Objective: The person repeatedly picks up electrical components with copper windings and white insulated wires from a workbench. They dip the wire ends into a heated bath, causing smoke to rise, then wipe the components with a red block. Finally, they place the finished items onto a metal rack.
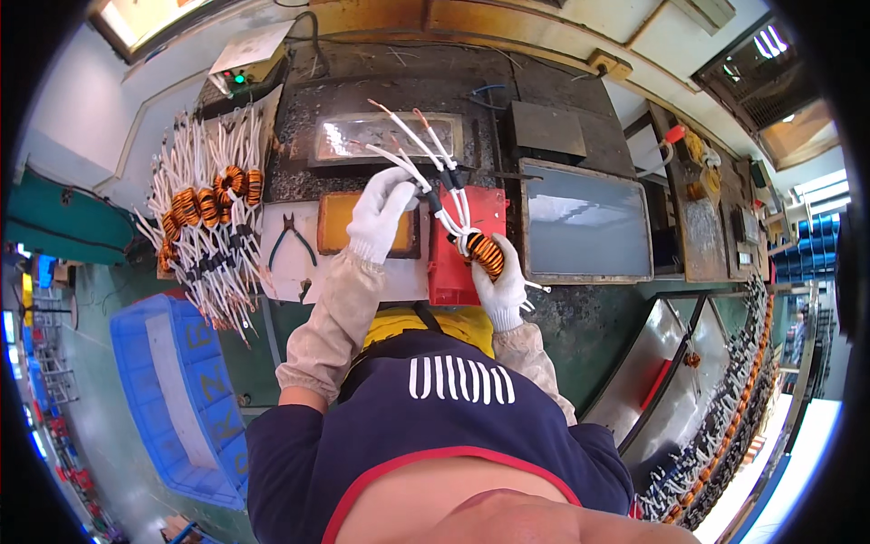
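My right hand (501,292), in a white glove, is wrapped round a toroidal coil (487,256) with copper-orange windings and black bands. White sleeved leads (422,138) with black sleeving run up from the coil and end in bare copper tips. My left hand (381,216), also gloved, pinches one of these leads near its black sleeve, apart from the others. Both hands are over the near edge of the bench, above a red tray (442,272). More thin white lead ends stick out below my right hand.
Left lies a heap of similar coils (208,207), beside cutting pliers (288,238) and an amber-filled tray (335,231). Beyond are a shiny-surfaced rectangular pot (426,134) and a lit control box (243,68). A grey-blue tray (589,227) stands right; a blue crate (172,399) sits lower left.
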A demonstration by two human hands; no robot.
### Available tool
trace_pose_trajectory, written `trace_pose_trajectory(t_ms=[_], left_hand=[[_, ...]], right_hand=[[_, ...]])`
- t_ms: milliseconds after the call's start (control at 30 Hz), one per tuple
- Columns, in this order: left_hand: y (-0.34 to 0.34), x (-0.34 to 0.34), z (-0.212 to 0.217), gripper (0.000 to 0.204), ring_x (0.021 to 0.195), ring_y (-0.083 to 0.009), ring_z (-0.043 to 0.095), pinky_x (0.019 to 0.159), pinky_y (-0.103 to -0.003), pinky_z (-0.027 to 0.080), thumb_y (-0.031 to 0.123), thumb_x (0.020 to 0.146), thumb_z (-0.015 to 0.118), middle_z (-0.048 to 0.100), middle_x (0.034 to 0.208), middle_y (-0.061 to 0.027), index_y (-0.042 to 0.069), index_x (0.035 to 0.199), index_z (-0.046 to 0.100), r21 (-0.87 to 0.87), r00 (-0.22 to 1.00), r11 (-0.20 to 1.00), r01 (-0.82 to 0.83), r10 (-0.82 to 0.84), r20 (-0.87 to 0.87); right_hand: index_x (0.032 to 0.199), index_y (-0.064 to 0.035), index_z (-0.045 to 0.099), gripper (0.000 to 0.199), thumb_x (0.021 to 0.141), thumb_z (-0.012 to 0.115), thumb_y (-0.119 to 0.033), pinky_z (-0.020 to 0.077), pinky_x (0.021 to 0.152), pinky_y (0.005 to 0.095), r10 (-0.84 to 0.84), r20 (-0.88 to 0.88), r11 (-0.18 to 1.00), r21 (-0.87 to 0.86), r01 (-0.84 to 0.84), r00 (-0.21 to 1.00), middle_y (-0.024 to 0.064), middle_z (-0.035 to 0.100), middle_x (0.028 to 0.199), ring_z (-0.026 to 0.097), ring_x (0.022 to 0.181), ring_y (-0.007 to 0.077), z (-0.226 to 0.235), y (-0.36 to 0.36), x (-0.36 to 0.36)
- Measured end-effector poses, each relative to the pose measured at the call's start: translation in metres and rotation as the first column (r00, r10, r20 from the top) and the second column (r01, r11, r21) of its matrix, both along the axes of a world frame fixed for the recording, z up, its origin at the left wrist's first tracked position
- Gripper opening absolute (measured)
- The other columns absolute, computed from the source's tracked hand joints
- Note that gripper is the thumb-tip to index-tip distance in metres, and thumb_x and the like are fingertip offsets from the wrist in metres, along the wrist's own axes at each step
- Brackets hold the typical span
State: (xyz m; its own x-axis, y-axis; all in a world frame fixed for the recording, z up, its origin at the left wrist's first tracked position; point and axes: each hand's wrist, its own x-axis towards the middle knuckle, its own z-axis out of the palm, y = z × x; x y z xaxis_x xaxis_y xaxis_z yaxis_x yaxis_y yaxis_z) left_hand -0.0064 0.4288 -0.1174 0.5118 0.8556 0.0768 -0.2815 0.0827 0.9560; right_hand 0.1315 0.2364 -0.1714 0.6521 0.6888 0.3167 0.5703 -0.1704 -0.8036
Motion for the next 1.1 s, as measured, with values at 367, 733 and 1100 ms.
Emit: trace_pose_trajectory(t_ms=[367, 733, 1100], left_hand=[[-0.008, 0.004, 0.043, 0.038, 0.11, -0.0158, 0.061, 0.097, -0.032, 0.049, 0.005, 0.096, 0.06, 0.064, 0.12, -0.0092, 0.0, 0.133, 0.052, 0.078, 0.962, 0.959, 0.273, -0.27, -0.048], [-0.014, -0.006, 0.042, 0.039, 0.1, -0.0114, 0.061, 0.082, -0.027, 0.051, 0.015, 0.097, 0.06, 0.064, 0.117, -0.0065, 0.004, 0.134, 0.053, -0.201, 0.958, 0.937, 0.284, -0.288, 0.01], [-0.009, 0.0, -0.014, 0.018, 0.087, -0.0123, 0.067, 0.075, -0.027, 0.055, 0.009, 0.094, 0.063, 0.068, 0.1, -0.0036, 0.008, 0.111, 0.06, -0.273, 0.998, 0.96, 0.06, -0.056, 0.023]], right_hand=[[0.131, -0.0053, 0.054, 0.055, 0.08, 0.073, -0.008, 0.0526, 0.088, 0.0399, -0.005, 0.039, 0.999, -0.044, 0.007, 0.999, 0.0201, 0.065, 0.114, 0.065, 0.104, 0.0365, 0.009, 0.002, -0.001], [0.131, -0.0027, 0.052, 0.054, 0.081, 0.073, -0.007, 0.0518, 0.09, 0.0368, 0.038, -0.103, 0.999, 0.039, -0.034, 0.994, 0.0189, 0.064, 0.116, 0.066, 0.104, 0.0319, -0.015, 0.0, 0.003], [0.131, -0.0013, 0.052, 0.054, 0.081, 0.073, -0.006, 0.052, 0.09, 0.0361, 0.024, -0.016, 0.999, 0.021, -0.024, 1.0, 0.0183, 0.064, 0.117, 0.066, 0.105, 0.0302, -0.013, 0.0, 0.003]])
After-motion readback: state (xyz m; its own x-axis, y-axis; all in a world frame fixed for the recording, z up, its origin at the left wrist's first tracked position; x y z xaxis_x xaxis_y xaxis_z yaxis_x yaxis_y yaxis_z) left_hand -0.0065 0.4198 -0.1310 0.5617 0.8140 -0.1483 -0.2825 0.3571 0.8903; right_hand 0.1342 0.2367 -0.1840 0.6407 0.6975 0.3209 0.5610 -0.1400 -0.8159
